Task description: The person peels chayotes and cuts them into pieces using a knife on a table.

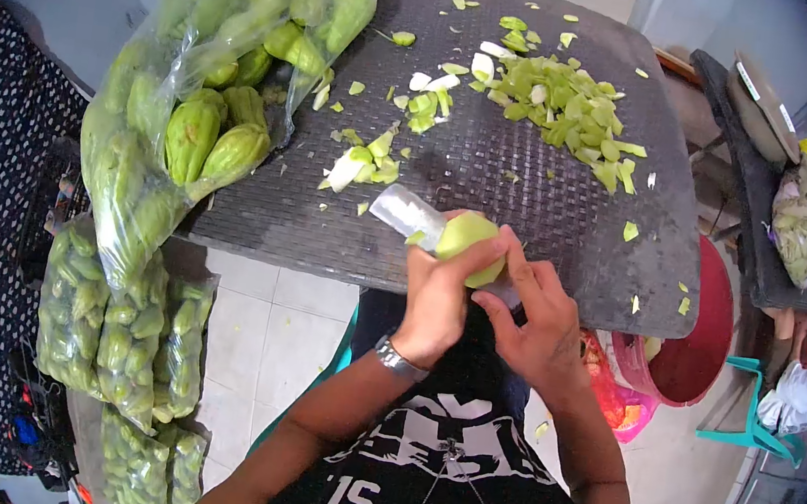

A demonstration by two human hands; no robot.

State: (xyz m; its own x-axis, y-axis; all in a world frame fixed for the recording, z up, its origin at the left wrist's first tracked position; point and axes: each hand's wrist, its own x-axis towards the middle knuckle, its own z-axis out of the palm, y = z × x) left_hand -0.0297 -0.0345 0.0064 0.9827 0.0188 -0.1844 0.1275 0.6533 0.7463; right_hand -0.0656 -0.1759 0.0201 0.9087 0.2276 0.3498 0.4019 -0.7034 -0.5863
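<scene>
Over the tabletop (610, 293) edge near me, my left hand (438, 302) grips a squash (467, 239), maybe so it won't slip; my right hand (544, 320) touches it, grip unclear; a blade (407, 214) pokes out; green bits (555, 99) lie farther back, likely for room

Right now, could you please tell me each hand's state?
Left hand: closed around the peeled green vegetable.
Right hand: partly curled, touching it; whether it grips the blade cannot be told.
</scene>
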